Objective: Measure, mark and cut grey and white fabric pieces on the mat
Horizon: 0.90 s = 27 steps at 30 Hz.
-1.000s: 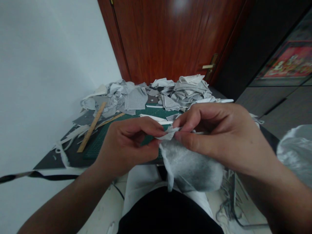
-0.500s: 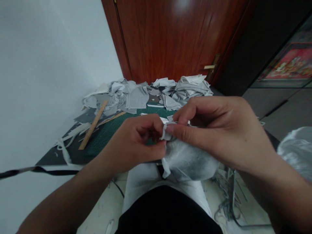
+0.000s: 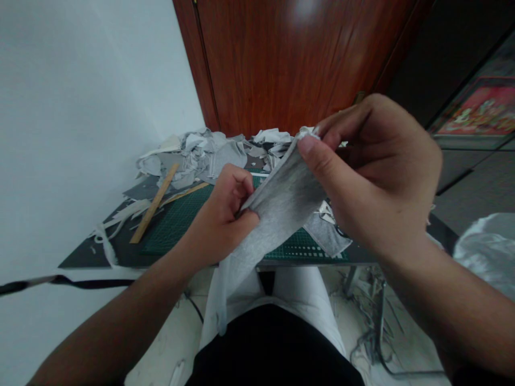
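A piece of grey fabric [image 3: 277,209] is stretched slantwise between my hands, above the front of the table. My left hand [image 3: 229,214] pinches its folded upper edge near the middle, thumb in front. My right hand [image 3: 374,166] grips the upper right corner between thumb and fingers, higher and farther right. The lower left end of the fabric hangs loose over my lap. Beneath it lies a green cutting mat [image 3: 181,220], partly covered. Another grey fabric piece [image 3: 328,236] rests on the mat, close under my right hand.
Heaped grey fabric scraps [image 3: 201,155] line the back of the table. A wooden ruler [image 3: 155,203] and white strips [image 3: 107,249] lie at the left. To the right is a clear plastic bag [image 3: 486,249]. A reddish wooden door [image 3: 281,64] stands behind.
My hands have moved apart, the right one up and the left one slightly left. The fabric, bunched between them before, is now drawn out taut along its edge.
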Tool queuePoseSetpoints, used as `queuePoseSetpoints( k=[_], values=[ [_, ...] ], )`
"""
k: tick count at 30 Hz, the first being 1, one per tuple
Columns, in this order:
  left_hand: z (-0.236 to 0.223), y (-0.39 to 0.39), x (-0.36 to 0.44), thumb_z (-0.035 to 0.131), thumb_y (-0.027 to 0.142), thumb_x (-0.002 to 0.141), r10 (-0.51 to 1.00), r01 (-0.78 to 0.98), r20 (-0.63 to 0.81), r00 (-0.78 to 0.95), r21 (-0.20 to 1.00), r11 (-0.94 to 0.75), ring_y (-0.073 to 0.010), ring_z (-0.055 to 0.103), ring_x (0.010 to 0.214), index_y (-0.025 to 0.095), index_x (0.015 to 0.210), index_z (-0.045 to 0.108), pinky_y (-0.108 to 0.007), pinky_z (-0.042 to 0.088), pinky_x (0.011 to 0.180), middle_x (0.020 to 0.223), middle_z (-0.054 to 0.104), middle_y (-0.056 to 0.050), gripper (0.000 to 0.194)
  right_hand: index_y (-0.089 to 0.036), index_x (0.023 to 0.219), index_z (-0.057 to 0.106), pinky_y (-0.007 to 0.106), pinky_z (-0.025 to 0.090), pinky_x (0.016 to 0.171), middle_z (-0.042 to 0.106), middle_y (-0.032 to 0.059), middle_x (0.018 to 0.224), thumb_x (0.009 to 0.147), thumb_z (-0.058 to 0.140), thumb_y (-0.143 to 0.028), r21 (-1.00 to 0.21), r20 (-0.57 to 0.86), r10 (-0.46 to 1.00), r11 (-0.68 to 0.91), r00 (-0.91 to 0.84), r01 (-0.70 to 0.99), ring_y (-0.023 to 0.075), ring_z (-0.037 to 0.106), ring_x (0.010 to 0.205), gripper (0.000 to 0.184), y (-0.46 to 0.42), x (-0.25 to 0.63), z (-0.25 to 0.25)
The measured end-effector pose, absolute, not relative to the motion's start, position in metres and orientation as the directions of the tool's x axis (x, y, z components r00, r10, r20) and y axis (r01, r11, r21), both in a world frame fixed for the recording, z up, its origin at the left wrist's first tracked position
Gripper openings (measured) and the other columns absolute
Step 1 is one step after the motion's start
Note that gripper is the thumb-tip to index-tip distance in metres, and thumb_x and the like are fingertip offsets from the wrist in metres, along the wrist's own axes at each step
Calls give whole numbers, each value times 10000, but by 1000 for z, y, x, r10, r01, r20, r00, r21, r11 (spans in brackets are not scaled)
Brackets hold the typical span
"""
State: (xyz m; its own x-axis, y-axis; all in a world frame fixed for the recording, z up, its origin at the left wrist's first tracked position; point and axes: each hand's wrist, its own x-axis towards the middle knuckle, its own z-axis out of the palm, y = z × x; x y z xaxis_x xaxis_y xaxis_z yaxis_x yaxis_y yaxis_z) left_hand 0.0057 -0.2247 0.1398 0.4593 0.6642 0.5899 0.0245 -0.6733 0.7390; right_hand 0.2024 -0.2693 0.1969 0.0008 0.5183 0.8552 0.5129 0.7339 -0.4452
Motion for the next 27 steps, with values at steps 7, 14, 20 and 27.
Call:
queuePoseSetpoints(
  k=[7, 14, 20, 27],
  values=[
    [137, -206, -37, 508, 69, 765, 746, 342, 465, 476, 684, -644, -96, 469, 585, 258, 1155, 420, -225, 335, 537, 753, 482, 76, 442, -245, 883, 578, 314, 527, 820, 608, -5, 933, 931, 685, -196, -382, 916, 389, 772, 98, 507, 180, 634, 998, 126, -243, 215, 186],
    [118, -187, -91, 481, 213, 785, 842, 694, 179, 508, 494, -524, -172, 555, 728, 209, 954, 561, -292, 404, 649, 807, 580, 14, 187, -248, 886, 737, 337, 535, 796, 691, -2, 915, 918, 593, -118, -429, 860, 509, 683, 35, 592, 180, 654, 930, 196, -221, 225, 159],
    [103, -181, -113, 426, 214, 852, 915, 822, 309, 259, 426, -377, -177, 507, 702, 206, 741, 477, -298, 368, 644, 710, 522, 12, 122, -244, 864, 802, 368, 521, 859, 675, 34, 909, 894, 536, -102, -521, 791, 608, 608, 70, 599, 189, 638, 923, 303, -209, 209, 134],
    [116, -166, -160, 604, 277, 908, 888, 779, 407, 212, 478, -406, -125, 465, 667, 191, 1093, 616, -242, 354, 627, 745, 523, 46, 205, -218, 907, 804, 370, 509, 862, 714, 52, 907, 890, 536, -129, -633, 697, 705, 518, 131, 576, 211, 646, 926, 283, -189, 184, 103]
  ],
)
